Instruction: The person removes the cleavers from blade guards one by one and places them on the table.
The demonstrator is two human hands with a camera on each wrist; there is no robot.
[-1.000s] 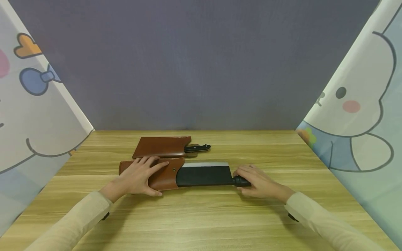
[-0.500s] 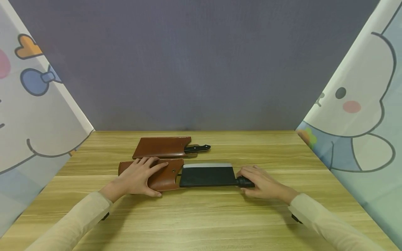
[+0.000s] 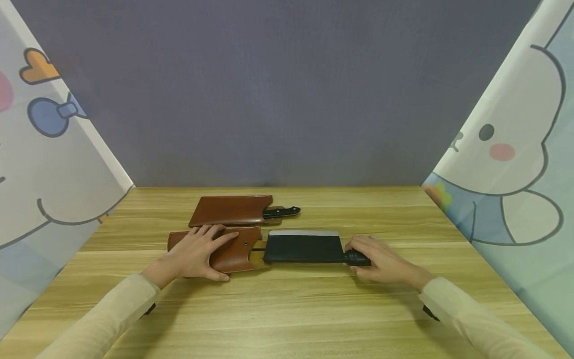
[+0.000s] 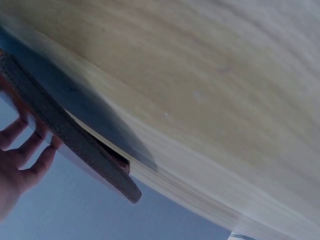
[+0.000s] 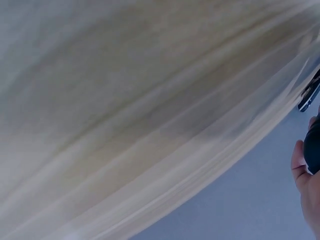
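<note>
A cleaver (image 3: 303, 248) with a broad black blade and a pale edge along its far side is out of the near brown leather sheath (image 3: 237, 255). My right hand (image 3: 381, 262) grips its black handle (image 3: 357, 258); in the right wrist view the fingers curl round the dark handle end (image 5: 313, 145). My left hand (image 3: 199, 252) rests on the sheath with spread fingers, the thumb near its front edge. From the sheath's mouth a yellowish-brown inner flap (image 3: 257, 253) shows, just left of the blade tip. In the left wrist view the sheath's thick stitched edge (image 4: 70, 132) tilts above the table.
Behind, a second brown leather sheath (image 3: 230, 210) lies with a black riveted knife handle (image 3: 281, 212) sticking out to the right. The wooden table (image 3: 287, 314) ends at a grey back panel (image 3: 278, 99). Cartoon-printed panels (image 3: 506, 149) flank both sides.
My right hand has drawn the cleaver rightward until the blade came out of the sheath, uncovering the inner flap. The left hand has stayed almost in place on the sheath.
</note>
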